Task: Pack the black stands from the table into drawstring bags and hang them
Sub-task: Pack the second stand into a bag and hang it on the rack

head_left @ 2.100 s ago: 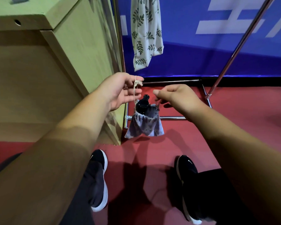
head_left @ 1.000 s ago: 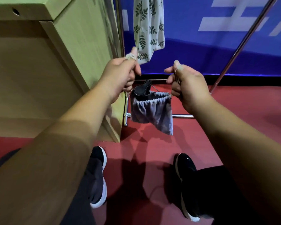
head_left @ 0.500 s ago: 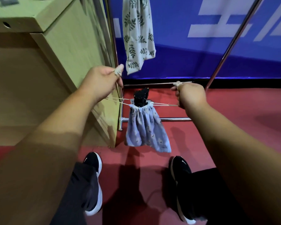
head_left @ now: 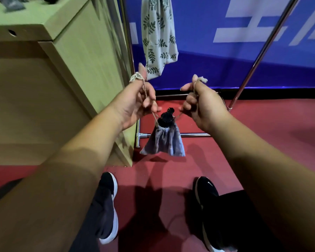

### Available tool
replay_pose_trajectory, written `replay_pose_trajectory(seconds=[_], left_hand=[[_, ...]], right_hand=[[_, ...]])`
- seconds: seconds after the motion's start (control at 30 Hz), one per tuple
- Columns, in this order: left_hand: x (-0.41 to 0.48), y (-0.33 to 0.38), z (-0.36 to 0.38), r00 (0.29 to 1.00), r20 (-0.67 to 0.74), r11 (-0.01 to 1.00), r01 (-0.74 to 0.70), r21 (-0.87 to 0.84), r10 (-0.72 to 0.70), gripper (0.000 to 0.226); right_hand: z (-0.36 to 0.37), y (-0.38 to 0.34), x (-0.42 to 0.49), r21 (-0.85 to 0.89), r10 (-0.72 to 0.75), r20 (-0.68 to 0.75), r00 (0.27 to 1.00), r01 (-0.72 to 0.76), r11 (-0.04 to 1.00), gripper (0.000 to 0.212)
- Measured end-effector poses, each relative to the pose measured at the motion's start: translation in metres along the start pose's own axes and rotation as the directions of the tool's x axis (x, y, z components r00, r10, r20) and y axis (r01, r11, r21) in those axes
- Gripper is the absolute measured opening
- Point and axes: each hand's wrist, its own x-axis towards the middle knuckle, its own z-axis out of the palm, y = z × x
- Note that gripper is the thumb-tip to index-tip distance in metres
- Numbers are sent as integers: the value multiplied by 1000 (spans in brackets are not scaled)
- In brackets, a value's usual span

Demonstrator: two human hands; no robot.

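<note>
Both hands, left hand and right hand, are pinching the drawstrings with clamped fingers; the soft bag is sagging under its stiff black stand.

I seem to stand in an exhibition-style hall. Around me are red flooring, a blue printed banner and a metal rack.

Left hand, right hand grip cords; bag hangs (stand protruding).

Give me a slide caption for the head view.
Left hand and right hand grip the cords of a grey drawstring bag, black stand poking from its gathered mouth.
</note>
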Motion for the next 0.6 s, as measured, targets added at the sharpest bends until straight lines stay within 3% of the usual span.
replay_pose_trajectory(seconds=[0.13, 0.27, 0.4, 0.5, 0.6], left_hand=[[0, 5, 5, 1000, 15, 999, 10, -31, -10, 75], [0, 11, -1, 995, -36, 974, 94, 205, -89, 74], [-3, 14, -12, 991, -124, 892, 91, 442, -39, 74], [-7, 13, -16, 992, -115, 900, 92, 427, -46, 75], [-9, 11, -15, 990, -126, 883, 110, 456, -59, 76]], right_hand=[[4, 3, 1, -87, 8, 22, 1000, -6, 996, 43], [0, 7, 1, -228, -36, -107, 994, 11, 974, 39], [-11, 6, 1, -282, -129, -283, 950, 46, 958, 41], [-17, 1, 4, -330, -239, -368, 898, 114, 937, 44], [-17, 0, 4, -320, -237, -351, 906, 122, 939, 44]])
